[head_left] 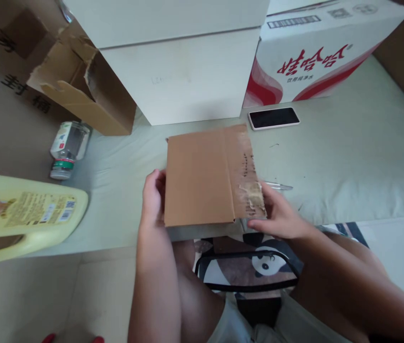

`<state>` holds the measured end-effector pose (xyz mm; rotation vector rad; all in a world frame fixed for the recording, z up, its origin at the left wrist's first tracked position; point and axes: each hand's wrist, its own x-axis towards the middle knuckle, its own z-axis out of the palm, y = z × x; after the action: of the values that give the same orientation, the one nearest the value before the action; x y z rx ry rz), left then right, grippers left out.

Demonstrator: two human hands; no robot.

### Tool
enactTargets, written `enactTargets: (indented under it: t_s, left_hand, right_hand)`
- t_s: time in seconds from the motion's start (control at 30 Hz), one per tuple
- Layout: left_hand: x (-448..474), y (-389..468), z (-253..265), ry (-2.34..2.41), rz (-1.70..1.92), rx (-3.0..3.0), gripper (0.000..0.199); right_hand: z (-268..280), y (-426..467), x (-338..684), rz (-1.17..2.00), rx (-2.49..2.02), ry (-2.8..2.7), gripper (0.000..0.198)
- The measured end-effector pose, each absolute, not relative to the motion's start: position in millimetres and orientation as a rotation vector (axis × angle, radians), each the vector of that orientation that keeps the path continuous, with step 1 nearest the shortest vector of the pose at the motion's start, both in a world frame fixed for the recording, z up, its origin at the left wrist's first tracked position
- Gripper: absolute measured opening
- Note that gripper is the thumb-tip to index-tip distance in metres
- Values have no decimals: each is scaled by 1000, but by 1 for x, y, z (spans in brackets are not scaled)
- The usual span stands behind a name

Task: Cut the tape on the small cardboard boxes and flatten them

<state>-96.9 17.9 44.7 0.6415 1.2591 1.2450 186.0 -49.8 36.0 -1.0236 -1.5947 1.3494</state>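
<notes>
Your left hand and right hand grasp the cardboard by opposite sides, at the cloth's near edge. Torn flap may rip further if pulled. Metal tool beside your right hand: a careless sweep could nick you, or nudge the phone beyond.

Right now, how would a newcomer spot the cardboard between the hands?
Start at the big white box, top centre. Below it in the picture, between the left hand and the right hand, is the brown cardboard. Unlike the open carton at upper left, it shows a flat face with a frayed, torn strip along its right side.
</notes>
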Motion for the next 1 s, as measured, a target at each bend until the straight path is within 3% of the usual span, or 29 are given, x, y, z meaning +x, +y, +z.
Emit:
enactTargets:
  t_s: [0.1,0.23,0.43,0.63,0.73,0.9,1.0]
  left_hand:
    - [-95,17,50,1223,1290,616,39]
    - [-92,17,44,1263,1324,667,35]
    - [-93,20,30,1386,1236,693,37]
    - [-109,22,15,1636,1240,1154,16]
    - [-110,21,10,1751,1241,1459,18]
    - [-103,19,19,1661,991,1675,15]
    - [-105,21,24,1592,1026,1552,18]
  right_hand:
    - [34,-51,183,1322,-1057,-1739,63]
    - [31,-54,170,1363,-1062,-1520,51]
    - [31,-51,156,1441,-1263,-1052,44]
    - [27,-51,164,1398,-1343,-887,37]
    - [25,-52,168,1397,-1359,-811,38]
    - [23,-49,167,1367,-1381,-662,40]
    - [21,-46,167,1347,-1355,-584,37]
